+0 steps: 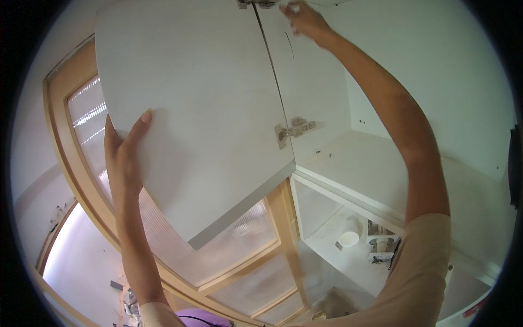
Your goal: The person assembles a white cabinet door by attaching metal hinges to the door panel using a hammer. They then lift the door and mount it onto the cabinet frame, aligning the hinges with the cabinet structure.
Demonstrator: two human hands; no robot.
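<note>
A white cabinet door [190,109] stands swung out from the white cabinet's side panel [318,76]. My left hand [125,152] grips its outer edge, thumb on the face toward me and fingers behind. Two metal hinges join door and panel: the upper hinge [259,4] at the top of the view, the lower hinge [294,131] near the door's bottom corner. Raised inside the cabinet, my right hand [306,20] is just right of the upper hinge. Its fingers are curled together and slightly blurred; whatever they may hold is too small to make out.
The cabinet's bottom board [370,155] carries a few small dark bits. Below, a lower compartment holds a white round object [348,238] and a white holder [381,248] with small items. Behind the door stands a wood-framed door [59,114] with ribbed glass.
</note>
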